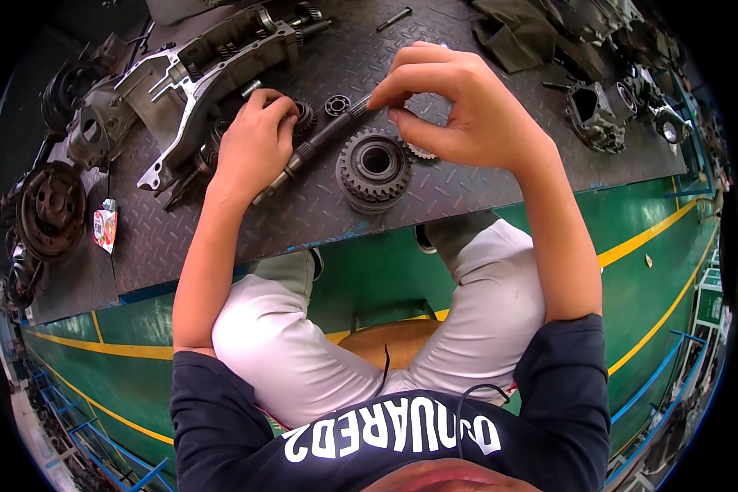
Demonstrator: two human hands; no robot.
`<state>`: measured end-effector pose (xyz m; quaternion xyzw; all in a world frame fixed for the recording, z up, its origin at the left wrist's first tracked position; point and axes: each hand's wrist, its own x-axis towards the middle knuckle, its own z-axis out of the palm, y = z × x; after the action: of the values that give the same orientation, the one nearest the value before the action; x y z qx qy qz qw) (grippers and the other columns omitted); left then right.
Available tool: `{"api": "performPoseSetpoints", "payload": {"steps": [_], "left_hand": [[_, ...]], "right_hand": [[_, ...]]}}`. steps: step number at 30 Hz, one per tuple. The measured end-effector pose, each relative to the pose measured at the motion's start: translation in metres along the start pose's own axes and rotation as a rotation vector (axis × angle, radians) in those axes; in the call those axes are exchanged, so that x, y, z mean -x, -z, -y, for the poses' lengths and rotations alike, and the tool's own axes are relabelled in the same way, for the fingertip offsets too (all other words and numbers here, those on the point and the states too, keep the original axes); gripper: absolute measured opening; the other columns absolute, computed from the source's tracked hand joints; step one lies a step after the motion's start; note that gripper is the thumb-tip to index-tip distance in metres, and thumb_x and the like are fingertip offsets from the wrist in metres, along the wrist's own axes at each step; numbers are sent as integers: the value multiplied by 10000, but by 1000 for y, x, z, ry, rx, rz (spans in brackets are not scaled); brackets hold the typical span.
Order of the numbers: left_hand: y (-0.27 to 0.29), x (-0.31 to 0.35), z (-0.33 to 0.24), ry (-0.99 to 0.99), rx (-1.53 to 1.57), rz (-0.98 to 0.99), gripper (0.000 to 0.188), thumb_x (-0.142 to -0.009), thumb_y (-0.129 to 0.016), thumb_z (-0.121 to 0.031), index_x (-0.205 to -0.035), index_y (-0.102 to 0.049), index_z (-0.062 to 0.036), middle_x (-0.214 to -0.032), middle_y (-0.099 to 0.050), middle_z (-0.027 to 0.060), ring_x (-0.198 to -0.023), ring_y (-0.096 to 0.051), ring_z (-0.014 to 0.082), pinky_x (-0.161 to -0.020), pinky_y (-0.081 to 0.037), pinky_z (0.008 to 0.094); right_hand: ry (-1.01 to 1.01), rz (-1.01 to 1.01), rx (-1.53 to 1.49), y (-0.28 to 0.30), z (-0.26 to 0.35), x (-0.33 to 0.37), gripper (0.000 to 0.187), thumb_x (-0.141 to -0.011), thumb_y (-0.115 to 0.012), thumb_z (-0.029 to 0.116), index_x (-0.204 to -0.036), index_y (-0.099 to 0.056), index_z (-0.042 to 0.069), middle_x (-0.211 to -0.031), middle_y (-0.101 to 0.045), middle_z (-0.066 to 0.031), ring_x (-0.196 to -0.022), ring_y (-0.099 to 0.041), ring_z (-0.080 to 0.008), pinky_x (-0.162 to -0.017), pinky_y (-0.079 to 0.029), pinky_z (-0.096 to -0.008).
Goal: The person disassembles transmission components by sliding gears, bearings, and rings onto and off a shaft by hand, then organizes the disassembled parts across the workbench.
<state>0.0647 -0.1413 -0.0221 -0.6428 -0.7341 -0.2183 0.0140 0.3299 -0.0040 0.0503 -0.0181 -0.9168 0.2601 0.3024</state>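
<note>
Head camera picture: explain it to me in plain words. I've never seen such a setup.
There is no machine arm here, just a person's bare hands. A wide fisheye camera on the head looks down at them, so straight edges bend. On the dark metal table lie a long shaft, a thick toothed gear, an open metal housing and a dark cloth. The right hand has thumb and index finger at the shaft's far end; the left hand is by its nearer part. Whether either holds anything, I cannot tell.
</note>
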Motion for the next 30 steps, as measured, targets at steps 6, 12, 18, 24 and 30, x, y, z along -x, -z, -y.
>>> {"api": "performPoseSetpoints", "payload": {"steps": [6,12,18,24,30], "left_hand": [[1,1,-1,14,-2,48,177,-996,-678,-168,-1103,-747,-45,-1317,-665,140,-1148,-672,376,-979,-542,436],[2,1,-1,29,4,77,216,-976,-714,-207,-1110,-752,-41,-1369,-662,129,-1220,-657,365,-1023,-529,432],[3,-1,-3,42,-2,120,230,-964,-737,-216,-1111,-747,-39,-1370,-658,115,-1209,-665,351,-1000,-548,442],[5,-4,-4,71,-10,174,246,-957,-749,-215,-1116,-746,-28,-1376,-647,103,-1215,-663,339,-994,-560,457],[4,-7,-3,81,-41,162,270,-948,-756,-200,-1140,-749,-12,-1407,-625,110,-1239,-652,337,-1012,-555,462]], "right_hand": [[-5,11,14,0,-2,2,182,-828,-735,20,-1004,-782,25,-977,-740,-141,-935,-720,-324,-848,-598,-388],[42,-21,1,-3,-7,2,221,-810,-724,-24,-1019,-780,23,-902,-696,-108,-877,-680,-293,-799,-545,-374],[-14,9,3,-2,-12,5,221,-822,-731,-20,-1034,-776,21,-927,-708,-112,-900,-685,-298,-821,-552,-377],[-77,39,16,1,-16,8,210,-840,-723,-29,-1040,-770,11,-949,-718,-119,-925,-691,-300,-840,-555,-378],[-68,50,7,-1,-21,7,202,-844,-719,-31,-1038,-765,1,-957,-728,-121,-922,-697,-296,-832,-559,-374]]}}
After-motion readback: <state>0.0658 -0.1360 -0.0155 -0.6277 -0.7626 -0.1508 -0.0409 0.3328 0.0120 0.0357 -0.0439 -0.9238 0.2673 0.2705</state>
